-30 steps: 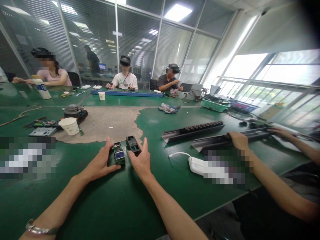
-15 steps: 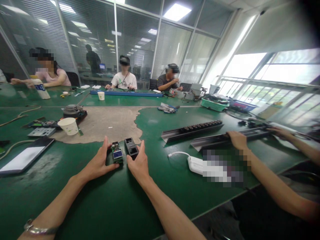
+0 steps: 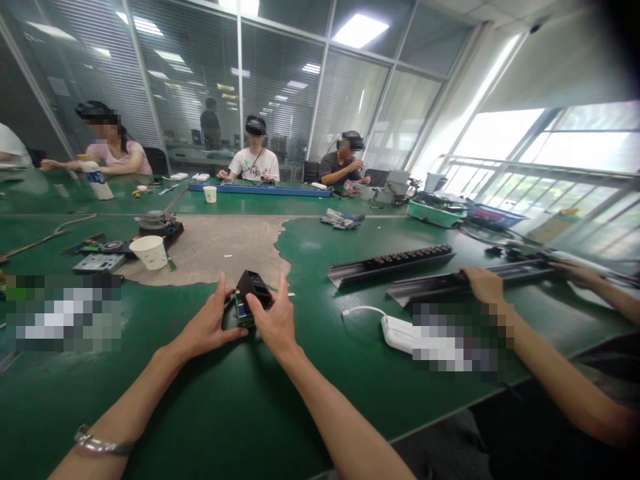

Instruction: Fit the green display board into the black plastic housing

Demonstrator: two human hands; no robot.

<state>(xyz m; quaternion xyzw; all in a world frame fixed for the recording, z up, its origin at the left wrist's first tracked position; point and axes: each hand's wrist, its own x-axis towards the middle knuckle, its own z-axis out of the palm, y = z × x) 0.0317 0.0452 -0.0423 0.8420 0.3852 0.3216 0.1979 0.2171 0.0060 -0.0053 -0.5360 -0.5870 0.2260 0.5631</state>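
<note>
My right hand grips a small black plastic housing and holds it tilted over a green circuit board with a small blue screen. That board rests on the green table mat. My left hand holds the board from its left side, thumb and fingers closed round it. The housing hides most of the board.
A paper cup and electronic parts lie at the left. Long black power strips lie to the right, where a co-worker's hand rests on one. A white adapter with cable lies near. Other people sit at the far side.
My right hand has lifted the black housing from beside the board and brought it over the board. My left hand stays at the board. The view has shifted slightly.
</note>
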